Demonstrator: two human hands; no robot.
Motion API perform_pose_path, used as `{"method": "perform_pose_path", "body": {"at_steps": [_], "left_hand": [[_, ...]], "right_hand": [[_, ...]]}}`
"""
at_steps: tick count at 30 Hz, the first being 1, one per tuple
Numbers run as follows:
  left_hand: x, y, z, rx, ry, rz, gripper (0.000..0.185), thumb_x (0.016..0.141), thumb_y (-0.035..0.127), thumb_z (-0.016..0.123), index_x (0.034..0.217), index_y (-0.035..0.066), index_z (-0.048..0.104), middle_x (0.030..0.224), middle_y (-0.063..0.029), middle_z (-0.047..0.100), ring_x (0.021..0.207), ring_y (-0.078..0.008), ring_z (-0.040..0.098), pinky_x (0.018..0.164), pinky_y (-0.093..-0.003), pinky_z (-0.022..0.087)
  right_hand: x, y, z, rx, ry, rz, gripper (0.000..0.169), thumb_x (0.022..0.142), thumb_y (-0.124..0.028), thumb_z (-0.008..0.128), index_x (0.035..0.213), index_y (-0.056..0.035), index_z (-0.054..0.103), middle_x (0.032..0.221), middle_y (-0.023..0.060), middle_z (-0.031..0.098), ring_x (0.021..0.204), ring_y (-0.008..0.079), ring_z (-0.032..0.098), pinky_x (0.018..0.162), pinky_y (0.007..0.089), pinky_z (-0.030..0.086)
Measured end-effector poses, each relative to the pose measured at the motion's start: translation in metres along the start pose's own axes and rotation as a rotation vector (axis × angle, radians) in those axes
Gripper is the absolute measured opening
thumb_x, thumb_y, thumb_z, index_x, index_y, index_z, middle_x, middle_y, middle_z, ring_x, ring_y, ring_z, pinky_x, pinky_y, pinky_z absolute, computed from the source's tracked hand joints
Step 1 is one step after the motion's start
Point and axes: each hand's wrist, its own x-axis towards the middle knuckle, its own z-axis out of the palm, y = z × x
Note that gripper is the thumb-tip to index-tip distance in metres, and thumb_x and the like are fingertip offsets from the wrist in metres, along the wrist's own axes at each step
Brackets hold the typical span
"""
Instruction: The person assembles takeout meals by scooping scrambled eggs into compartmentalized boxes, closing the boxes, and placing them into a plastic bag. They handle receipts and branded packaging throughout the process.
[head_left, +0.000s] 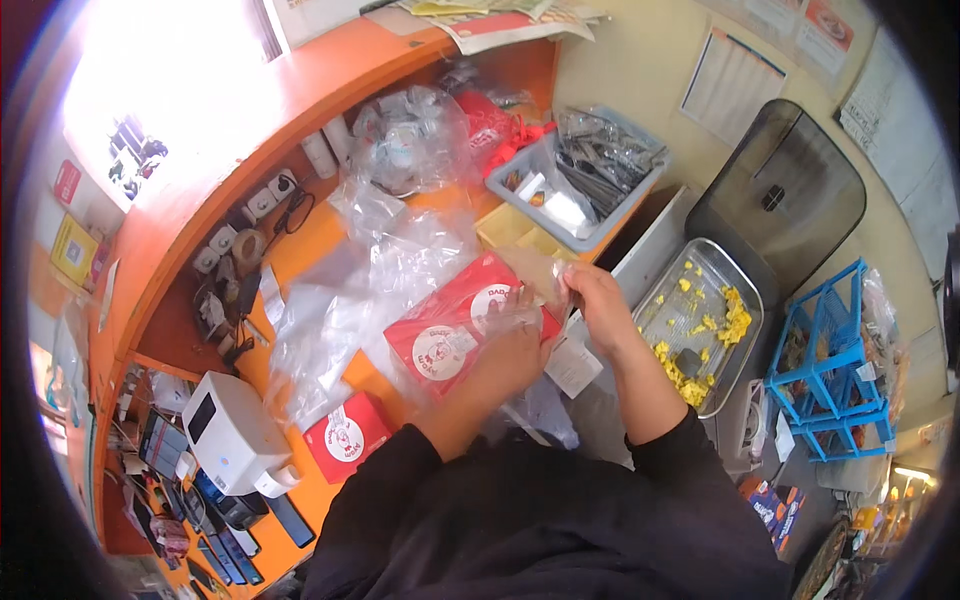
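Red cardboard packaging (442, 351) with two round white printed emblems lies tilted inside a clear plastic bag (420, 262) on the orange counter. I cannot tell whether it is one box or two. Across its near right part lies my left hand (514, 349), fingers over the card and the film; its grip is unclear. My right hand (600, 300) pinches the bag's edge between thumb and fingers, just right of the packaging. A white paper slip (573, 367) bearing print hangs below the hands. Another red box (347, 436) sits on the counter, left of my left forearm.
A white printer (229, 427) and several phones (291, 520) occupy the counter's left. Behind stands a grey bin (577, 238) of wrapped cutlery. Right of my right arm is a metal tray (724, 375) with yellow food pieces; blue plastic racks (821, 375) stand farther right.
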Motion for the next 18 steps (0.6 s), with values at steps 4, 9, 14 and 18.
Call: {"method": "perform_pose_path", "body": {"at_steps": [4, 9, 14, 18], "left_hand": [[-0.009, -0.001, -0.012, 0.019, -0.061, 0.043, 0.049, 0.089, 0.031, 0.052, 0.119, -0.008, 0.050, 0.146, -0.0272, 0.032, 0.136, -0.0418, 0.029, 0.110, -0.0582, 0.021], [-0.004, -0.013, -0.019, 0.046, -0.015, 0.073, 0.045, 0.084, 0.023, 0.053, 0.118, -0.007, 0.053, 0.139, -0.0289, 0.040, 0.134, -0.0395, 0.034, 0.107, -0.0520, 0.031], [-0.005, -0.035, -0.044, -0.515, -0.058, -0.037, 0.031, 0.090, 0.023, 0.052, 0.108, -0.002, 0.058, 0.112, -0.0209, 0.061, 0.107, -0.0326, 0.058, 0.090, -0.0477, 0.045], [-0.080, -0.025, -0.111, -1.229, 0.261, -0.259, 0.021, 0.096, 0.019, 0.050, 0.105, 0.001, 0.058, 0.092, -0.0093, 0.064, 0.085, -0.0198, 0.062, 0.077, -0.0336, 0.049]], "right_hand": [[-0.007, -0.040, 0.017, 0.113, -0.077, -0.062, 0.021, 0.092, -0.017, 0.046, 0.079, -0.0040, 0.057, 0.074, 0.0017, 0.055, 0.072, 0.0114, 0.051, 0.070, 0.0255, 0.040], [-0.019, -0.093, 0.046, 0.185, -0.154, -0.137, 0.023, 0.091, -0.018, 0.045, 0.077, -0.0026, 0.056, 0.074, 0.0034, 0.054, 0.074, 0.0118, 0.051, 0.072, 0.0262, 0.041], [0.013, -0.100, 0.050, -0.047, -0.120, -0.235, 0.025, 0.092, -0.021, 0.048, 0.078, -0.0032, 0.057, 0.074, 0.0030, 0.054, 0.071, 0.0121, 0.052, 0.071, 0.0263, 0.042], [0.013, -0.109, 0.053, -0.705, 0.258, -0.469, 0.011, 0.087, -0.012, 0.056, 0.092, -0.0032, 0.060, 0.080, 0.0045, 0.055, 0.073, 0.0153, 0.052, 0.072, 0.0293, 0.045]]}}
